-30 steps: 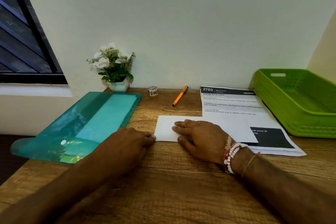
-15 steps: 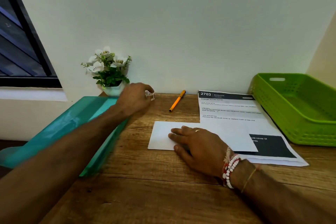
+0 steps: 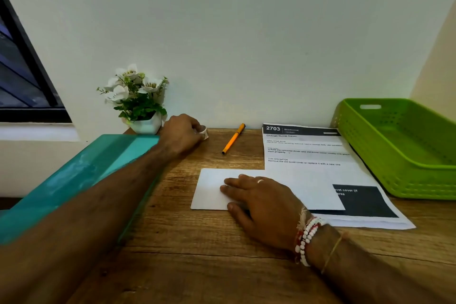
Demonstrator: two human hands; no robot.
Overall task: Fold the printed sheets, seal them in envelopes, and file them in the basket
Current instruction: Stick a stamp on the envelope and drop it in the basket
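The right hand lies flat, fingers straight, on a plain white envelope whose right end overlaps the printed sheet. Farther back, the left hand curls round a small tape roll. The green basket stands at the far right.

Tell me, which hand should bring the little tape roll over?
The left hand: its fingers curl round the tape roll by the flower pot. The right hand lies flat, pinning the envelope.
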